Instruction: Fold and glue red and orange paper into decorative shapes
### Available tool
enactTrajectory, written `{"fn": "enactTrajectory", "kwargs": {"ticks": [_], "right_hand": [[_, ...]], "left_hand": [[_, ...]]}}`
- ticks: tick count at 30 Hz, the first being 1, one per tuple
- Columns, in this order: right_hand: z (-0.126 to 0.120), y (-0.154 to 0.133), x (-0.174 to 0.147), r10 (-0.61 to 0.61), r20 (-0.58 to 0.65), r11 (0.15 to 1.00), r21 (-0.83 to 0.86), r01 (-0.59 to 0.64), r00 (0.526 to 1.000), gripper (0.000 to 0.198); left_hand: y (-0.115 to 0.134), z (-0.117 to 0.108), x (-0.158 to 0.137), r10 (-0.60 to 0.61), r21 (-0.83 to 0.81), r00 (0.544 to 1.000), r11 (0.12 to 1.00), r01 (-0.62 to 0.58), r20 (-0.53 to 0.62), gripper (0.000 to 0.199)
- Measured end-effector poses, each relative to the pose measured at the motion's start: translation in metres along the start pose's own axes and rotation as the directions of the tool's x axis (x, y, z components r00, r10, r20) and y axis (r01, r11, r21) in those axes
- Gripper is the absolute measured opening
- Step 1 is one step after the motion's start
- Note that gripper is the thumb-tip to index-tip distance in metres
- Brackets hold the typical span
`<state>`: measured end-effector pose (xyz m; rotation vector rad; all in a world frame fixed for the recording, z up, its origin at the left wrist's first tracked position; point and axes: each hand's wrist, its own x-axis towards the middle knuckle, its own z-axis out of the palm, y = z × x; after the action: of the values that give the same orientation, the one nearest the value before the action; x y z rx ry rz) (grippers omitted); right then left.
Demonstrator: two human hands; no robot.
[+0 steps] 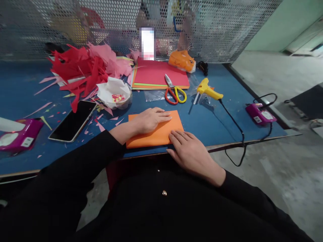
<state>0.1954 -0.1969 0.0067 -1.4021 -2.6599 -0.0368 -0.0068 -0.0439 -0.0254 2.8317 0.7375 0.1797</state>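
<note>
A folded sheet of orange paper [151, 137] lies at the front edge of the blue table. My left hand [150, 120] rests flat across its upper middle, fingers stretched to the right. At the paper's lower right corner, my right hand [189, 148] lies with its fingers extended onto the sheet. Just beyond the paper are scissors [174, 92] with one red and one yellow handle. A yellow glue gun [209, 90] stands to their right, its black cord running off the table's edge.
A stack of coloured paper [161, 74] lies at the back under a propped lit phone [147, 43]. Red and pink scraps [83, 67] pile up at left, near a paper-lined bowl [114, 94] and a dark phone [73, 121]. Purple power sockets [259, 113] sit at right and far left.
</note>
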Motion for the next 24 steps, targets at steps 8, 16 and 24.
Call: {"fn": "enactTrajectory", "kwargs": {"ticks": [8,16,24], "right_hand": [[0.005,0.056,0.038,0.076,-0.016,0.985,0.158,-0.073,0.997,0.074],[0.012,0.055,0.01,-0.057,0.002,0.981,0.184,0.056,0.998,0.078],[-0.023,0.046,-0.022,-0.062,-0.058,0.96,0.268,0.075,0.996,0.053]], "left_hand": [[0.0,0.005,-0.002,0.022,0.043,0.999,0.999,-0.02,-0.048,0.05],[0.008,0.003,-0.007,-0.008,0.035,0.999,0.999,0.01,-0.053,0.052],[0.005,-0.003,-0.001,0.036,0.017,0.999,0.999,-0.035,-0.017,0.055]]}}
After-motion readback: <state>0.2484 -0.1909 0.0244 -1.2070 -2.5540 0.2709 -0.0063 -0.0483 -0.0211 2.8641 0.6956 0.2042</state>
